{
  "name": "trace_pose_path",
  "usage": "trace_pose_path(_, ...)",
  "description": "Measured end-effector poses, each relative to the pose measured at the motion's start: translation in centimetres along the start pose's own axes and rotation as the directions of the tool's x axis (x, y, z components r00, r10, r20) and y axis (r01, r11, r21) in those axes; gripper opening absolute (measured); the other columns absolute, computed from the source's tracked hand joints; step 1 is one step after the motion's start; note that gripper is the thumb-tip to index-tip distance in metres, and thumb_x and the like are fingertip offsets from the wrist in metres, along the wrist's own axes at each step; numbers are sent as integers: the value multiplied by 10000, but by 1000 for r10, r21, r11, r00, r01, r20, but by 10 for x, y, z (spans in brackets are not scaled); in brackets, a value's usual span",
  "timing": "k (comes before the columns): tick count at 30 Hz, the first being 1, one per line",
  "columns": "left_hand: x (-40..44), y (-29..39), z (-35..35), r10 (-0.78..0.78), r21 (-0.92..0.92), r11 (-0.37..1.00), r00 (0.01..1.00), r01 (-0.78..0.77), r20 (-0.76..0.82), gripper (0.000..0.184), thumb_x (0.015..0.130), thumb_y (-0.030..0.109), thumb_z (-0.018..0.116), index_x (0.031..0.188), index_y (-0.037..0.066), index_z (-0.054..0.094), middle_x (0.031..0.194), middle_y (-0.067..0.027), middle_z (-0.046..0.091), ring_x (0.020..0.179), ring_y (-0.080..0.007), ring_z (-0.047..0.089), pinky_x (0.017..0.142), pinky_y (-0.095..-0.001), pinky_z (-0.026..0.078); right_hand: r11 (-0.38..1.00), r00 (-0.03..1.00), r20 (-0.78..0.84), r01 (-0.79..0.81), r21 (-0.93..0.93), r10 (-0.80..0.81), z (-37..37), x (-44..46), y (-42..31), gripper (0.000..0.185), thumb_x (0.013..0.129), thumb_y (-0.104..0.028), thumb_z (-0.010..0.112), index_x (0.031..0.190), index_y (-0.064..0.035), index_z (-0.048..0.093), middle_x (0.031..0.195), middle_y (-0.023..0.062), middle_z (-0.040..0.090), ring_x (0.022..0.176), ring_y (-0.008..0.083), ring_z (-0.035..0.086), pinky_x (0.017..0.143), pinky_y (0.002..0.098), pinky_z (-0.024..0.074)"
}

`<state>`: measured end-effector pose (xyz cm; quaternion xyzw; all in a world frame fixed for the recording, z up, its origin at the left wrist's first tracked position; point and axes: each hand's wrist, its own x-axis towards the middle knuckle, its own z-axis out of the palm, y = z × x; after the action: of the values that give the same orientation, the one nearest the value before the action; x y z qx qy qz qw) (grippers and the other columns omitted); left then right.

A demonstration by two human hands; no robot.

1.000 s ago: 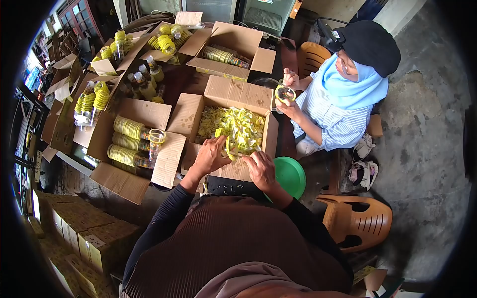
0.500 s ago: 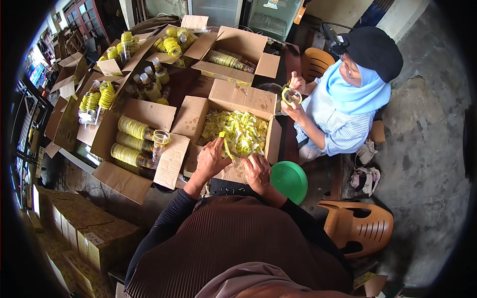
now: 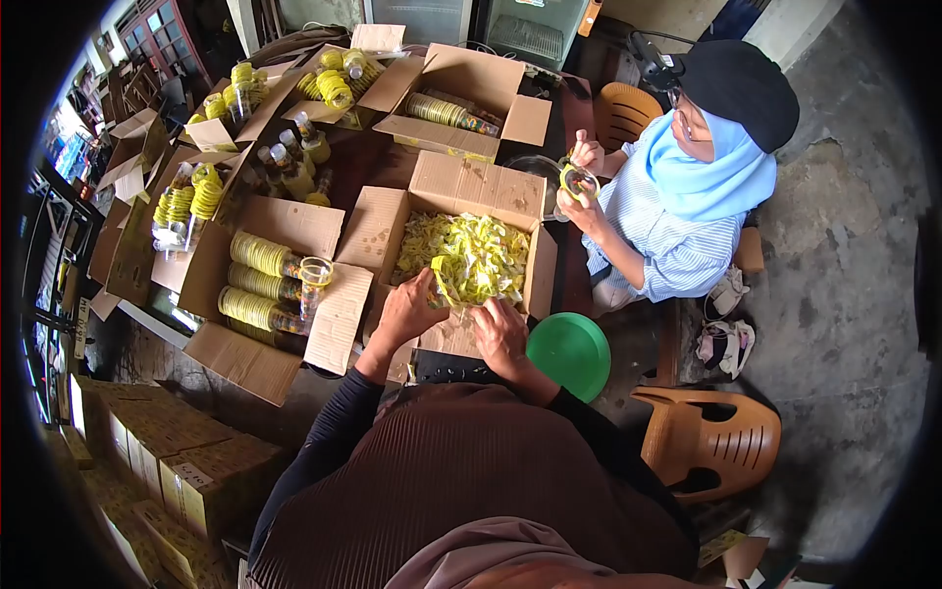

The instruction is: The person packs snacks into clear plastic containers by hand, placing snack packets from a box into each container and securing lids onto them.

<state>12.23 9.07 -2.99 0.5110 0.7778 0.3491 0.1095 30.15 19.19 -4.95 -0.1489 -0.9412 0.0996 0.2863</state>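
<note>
Over the near edge of an open cardboard box [image 3: 471,182], my left hand [image 3: 405,316] pinches a bright yellow strip [image 3: 442,279] that stands up in a curved loop from the fingertips. My right hand [image 3: 502,336] is just to the right, its fingers curled together close to the strip's lower end. What sits between those right fingertips is too small to make out. Inside the box lies a loose heap of yellow and white thin pieces [image 3: 476,250], just beyond both hands.
At left, a carton [image 3: 294,221] holds stacks of yellow-ringed jars [image 3: 257,253]. More cartons and bottles [image 3: 287,167] stand behind. A green basin [image 3: 569,355] is at my right, near an orange chair [image 3: 711,442]. A co-worker [image 3: 677,187] sits at right holding a ring-shaped piece [image 3: 579,180].
My left hand has shifted slightly left and the yellow strip now bends into a rounder loop. My right hand has moved slightly up and left. The co-worker's hands stay nearly in place.
</note>
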Motion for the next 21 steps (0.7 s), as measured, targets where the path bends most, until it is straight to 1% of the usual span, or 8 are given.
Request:
trace_pose_path(4,-1,-10,-3,8,26,1000,996,-11,90,481,643,285,771,979,31,539,814,-189,663,762,-383,652,654,-444,511,996,996,17,85,-33,-84,1,-7,4,208,733,-57,628,940,-68,639,925,79,546,877,240,579,729,366,488)
trace_pose_path(8,4,-28,11,77,-41,997,981,-71,178,531,636,302,784,1012,15,543,852,-208,665,817,-385,651,696,-445,509,985,984,68,170,-35,-167,-1,-10,12,218,736,-73,627,954,-66,630,941,75,551,891,232,581,726,364,489)
trace_pose_path(12,6,-32,18,95,-187,981,974,-56,204,548,642,301,802,1037,4,564,866,-188,673,832,-362,661,714,-420,504,991,990,36,135,-11,-134,-1,-14,13,216,735,-71,623,950,-57,620,951,78,554,893,236,580,715,367,486)
trace_pose_path(13,7,-30,15,92,-185,981,974,-53,206,548,642,301,802,1037,4,564,866,-188,673,832,-362,661,714,-420,504,991,991,30,130,-14,-129,-1,-15,13,206,733,-71,622,938,-56,616,954,77,554,897,233,578,710,366,484)
trace_pose_path(15,7,-27,8,-102,-135,974,885,181,454,642,693,237,808,1242,32,546,1022,-118,683,926,-229,653,848,-345,498,993,993,24,120,-13,-120,0,-18,13,196,731,-71,621,926,-55,612,957,75,554,900,231,576,704,365,482)
trace_pose_path(16,5,-39,17,-63,-219,959,889,180,453,617,710,213,814,1237,27,552,1019,-87,676,943,-163,608,857,-324,489,990,990,23,141,-15,-141,1,-20,15,182,733,-75,619,914,-56,608,961,74,554,903,229,573,703,360,480)
trace_pose_path(19,3,-42,23,2,-262,954,874,143,485,596,733,180,803,1239,6,542,1046,-84,673,986,-143,598,878,-323,482,982,982,36,188,-22,-187,2,-23,21,173,737,-84,616,908,-56,605,969,73,555,910,226,569,704,352,477)
trace_pose_path(21,4,-41,24,-19,-262,948,851,183,526,577,742,170,801,1231,2,544,1036,-83,674,957,-136,609,853,-320,495,976,976,51,214,-29,-212,1,-25,25,178,739,-88,615,914,-56,607,975,73,556,914,226,567,706,348,475)
